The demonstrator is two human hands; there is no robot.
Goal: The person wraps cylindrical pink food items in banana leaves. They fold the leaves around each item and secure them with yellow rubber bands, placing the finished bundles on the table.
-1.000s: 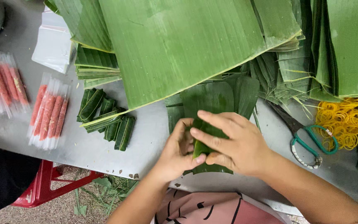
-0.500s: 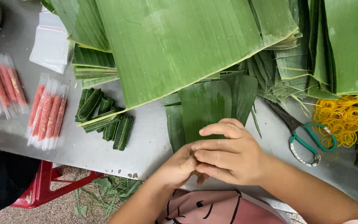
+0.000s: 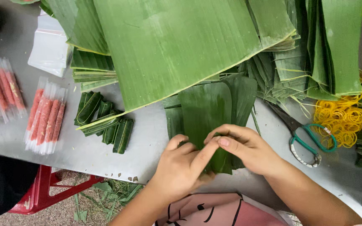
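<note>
Fingers [image 3: 214, 144] of both hands pinch a half-folded banana leaf strip [image 3: 204, 117]; finished leaf rolls [image 3: 105, 123] lie left of it, yellow rubber bands [image 3: 340, 121] right, unused.

Grey metal table [image 3: 147, 138], red plastic stool [image 3: 38, 196], leaf-strewn dirt floor [image 3: 76, 209]

Scissors [image 3: 304, 136] w/ green handles lying beside yellow rubber bands [image 3: 339, 121]; wrapped leaf rolls [image 3: 105, 123] sitting near packs of pink sausages [image 3: 46, 115]; red stool [image 3: 42, 192] standing below.
</note>
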